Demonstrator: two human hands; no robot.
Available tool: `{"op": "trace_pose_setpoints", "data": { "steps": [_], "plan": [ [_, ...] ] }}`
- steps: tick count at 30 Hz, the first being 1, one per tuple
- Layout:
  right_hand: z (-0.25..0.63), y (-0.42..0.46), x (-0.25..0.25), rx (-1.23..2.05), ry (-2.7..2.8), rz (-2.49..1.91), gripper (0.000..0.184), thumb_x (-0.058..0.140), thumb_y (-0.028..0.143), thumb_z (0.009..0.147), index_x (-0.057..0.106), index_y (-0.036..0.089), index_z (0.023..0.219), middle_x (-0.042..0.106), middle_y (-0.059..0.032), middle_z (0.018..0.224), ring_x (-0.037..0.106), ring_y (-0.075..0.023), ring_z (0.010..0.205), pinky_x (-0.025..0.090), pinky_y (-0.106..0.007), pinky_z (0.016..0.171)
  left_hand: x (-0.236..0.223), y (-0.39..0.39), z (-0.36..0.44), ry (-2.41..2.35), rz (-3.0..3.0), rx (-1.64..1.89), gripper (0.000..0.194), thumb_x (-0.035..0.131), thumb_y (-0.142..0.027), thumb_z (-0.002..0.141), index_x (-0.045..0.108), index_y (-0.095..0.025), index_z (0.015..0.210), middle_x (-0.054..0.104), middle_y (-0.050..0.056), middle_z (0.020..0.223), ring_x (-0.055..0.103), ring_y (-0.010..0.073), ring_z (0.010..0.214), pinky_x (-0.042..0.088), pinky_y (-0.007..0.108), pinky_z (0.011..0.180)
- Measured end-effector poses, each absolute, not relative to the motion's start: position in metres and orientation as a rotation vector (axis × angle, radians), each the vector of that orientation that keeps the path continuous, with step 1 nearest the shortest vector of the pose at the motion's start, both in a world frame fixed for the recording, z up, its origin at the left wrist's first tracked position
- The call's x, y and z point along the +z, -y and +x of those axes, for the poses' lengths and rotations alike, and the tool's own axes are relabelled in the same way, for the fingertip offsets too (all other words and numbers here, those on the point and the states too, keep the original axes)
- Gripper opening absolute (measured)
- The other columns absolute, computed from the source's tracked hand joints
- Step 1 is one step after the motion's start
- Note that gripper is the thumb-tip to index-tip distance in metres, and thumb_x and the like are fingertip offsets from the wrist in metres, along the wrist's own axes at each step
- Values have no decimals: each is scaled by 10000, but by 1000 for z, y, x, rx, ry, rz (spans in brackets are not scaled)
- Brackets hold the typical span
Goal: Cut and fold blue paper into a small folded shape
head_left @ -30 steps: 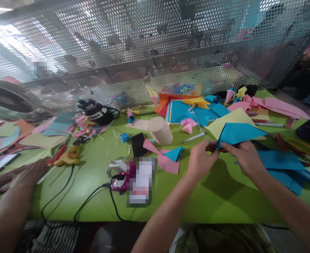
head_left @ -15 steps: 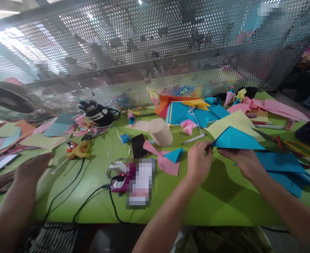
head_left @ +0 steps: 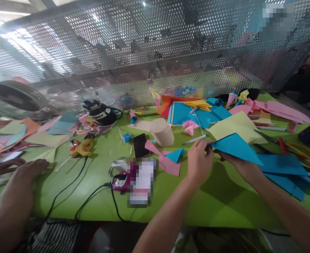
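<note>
I hold a folded blue paper triangle (head_left: 235, 147) just above the green table (head_left: 223, 200), right of centre. My left hand (head_left: 199, 160) pinches its left corner with closed fingers. My right hand (head_left: 235, 163) lies underneath the sheet and grips it from below, with most of its fingers hidden by the paper. More blue sheets (head_left: 284, 168) lie flat to the right of my hands. A yellow sheet (head_left: 236, 124) sits just behind the triangle.
A pink and blue paper bow (head_left: 167, 158), a beige paper roll (head_left: 161, 133), a black phone (head_left: 140, 145) and a pen (head_left: 194, 140) lie left of my hands. Cables (head_left: 91, 200) run to the front edge. Another person's hands (head_left: 23, 172) rest at the left. A perforated metal screen (head_left: 155, 52) closes the back.
The blue triangle has tipped, its right point dropping lower and its face turning toward me. My hands stayed nearly in place. The other person's hand at the left has moved down onto the table.
</note>
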State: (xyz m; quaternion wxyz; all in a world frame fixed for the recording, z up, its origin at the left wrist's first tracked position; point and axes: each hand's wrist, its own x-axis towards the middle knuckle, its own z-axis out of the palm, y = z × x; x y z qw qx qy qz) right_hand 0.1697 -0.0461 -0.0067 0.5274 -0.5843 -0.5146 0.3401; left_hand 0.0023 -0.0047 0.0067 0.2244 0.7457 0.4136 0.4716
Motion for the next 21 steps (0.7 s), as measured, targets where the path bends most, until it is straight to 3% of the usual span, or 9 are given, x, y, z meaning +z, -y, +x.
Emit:
{"op": "trace_pose_setpoints", "data": {
  "steps": [6, 9, 17, 21],
  "plan": [
    [170, 42, -7, 997, 1156, -1313, 287, 798, 506, 760, 786, 247, 883, 763, -35, 839, 652, -190, 692, 556, -328, 641, 6, 4, 2, -1187, 2096, 1273, 302, 578, 1, 845, 723, -198, 1020, 760, 57, 1001, 703, 218, 962, 553, 335, 869],
    [171, 39, -8, 1061, 1047, -1232, 259, 848, 449, 727, 759, 240, 852, 732, -21, 797, 613, -161, 676, 524, -294, 624, 6, 2, 1, -1215, 2091, 1286, 312, 565, -4, 853, 723, -201, 1035, 758, 60, 1028, 701, 216, 978, 550, 339, 882],
    [172, 46, -2, 1034, 1088, -1378, 312, 872, 519, 684, 794, 275, 862, 782, -46, 867, 701, -286, 855, 588, -447, 791, 9, -3, -6, -1297, 2096, 1309, 278, 524, -29, 872, 690, -202, 1013, 706, 61, 984, 672, 211, 937, 530, 319, 807],
    [169, 48, 0, 1056, 1094, -1361, 322, 873, 521, 678, 799, 281, 879, 783, -39, 869, 699, -275, 821, 583, -437, 801, 8, -2, -4, -1289, 2101, 1319, 254, 525, -27, 871, 668, -204, 985, 691, 58, 978, 667, 206, 942, 526, 315, 821]
  ]
}}
